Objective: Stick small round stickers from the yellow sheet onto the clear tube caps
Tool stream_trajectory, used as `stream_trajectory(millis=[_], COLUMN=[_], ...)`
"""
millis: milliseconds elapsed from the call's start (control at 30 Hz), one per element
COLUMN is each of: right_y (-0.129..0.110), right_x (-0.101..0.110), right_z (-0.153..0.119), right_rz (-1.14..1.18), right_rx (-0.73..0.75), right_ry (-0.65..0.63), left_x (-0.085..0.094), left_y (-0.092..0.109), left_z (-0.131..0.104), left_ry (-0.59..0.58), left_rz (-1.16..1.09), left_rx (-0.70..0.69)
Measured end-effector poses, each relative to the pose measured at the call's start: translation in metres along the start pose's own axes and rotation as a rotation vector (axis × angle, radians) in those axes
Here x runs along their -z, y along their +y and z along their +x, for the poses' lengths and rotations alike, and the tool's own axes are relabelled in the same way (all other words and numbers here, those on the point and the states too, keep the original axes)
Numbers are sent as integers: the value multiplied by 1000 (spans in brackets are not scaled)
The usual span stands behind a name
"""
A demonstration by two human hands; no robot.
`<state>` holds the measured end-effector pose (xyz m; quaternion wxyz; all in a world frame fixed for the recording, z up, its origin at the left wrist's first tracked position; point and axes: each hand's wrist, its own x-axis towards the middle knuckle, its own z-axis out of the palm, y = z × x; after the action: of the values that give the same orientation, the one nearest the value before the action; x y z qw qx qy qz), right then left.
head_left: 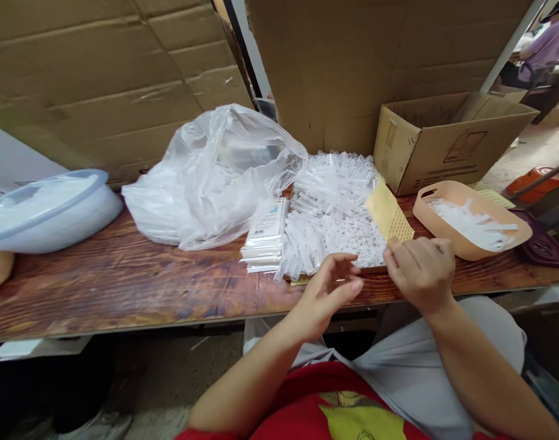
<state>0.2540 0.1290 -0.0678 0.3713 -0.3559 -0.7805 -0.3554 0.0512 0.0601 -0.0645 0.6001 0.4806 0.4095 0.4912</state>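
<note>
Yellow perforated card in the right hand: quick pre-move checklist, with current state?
1. Right hand grips the yellow perforated card: ok, pinched at its lower end, card tilted up over the pile.
2. Left hand holds a part: cannot tell; fingers curled, something small and clear may lie between them.
3. Pile of small clear plastic tubes within reach: ok, directly ahead of both hands.
4. Stack of flat white packets clear of the hands: ok, left of the pile.
5. Peach plastic basket set on the wooden table: ok, right of the card, white pieces inside.
</note>
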Motion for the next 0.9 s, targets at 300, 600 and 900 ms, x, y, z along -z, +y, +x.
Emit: stream_trajectory(millis=[300, 600, 900], right_y=[-21, 2, 52], right_x=[15, -4, 16], right_z=[0, -2, -5], right_rz=[338, 1308, 1726], right_rx=[95, -1076, -1135], right_ry=[27, -138, -765], left_x=[-28, -26, 11], left_y=[-2, -3, 16], left_z=[43, 41, 21], left_ry=[355, 459, 80], left_rz=[-170, -272, -402], left_rx=[-139, -151, -80])
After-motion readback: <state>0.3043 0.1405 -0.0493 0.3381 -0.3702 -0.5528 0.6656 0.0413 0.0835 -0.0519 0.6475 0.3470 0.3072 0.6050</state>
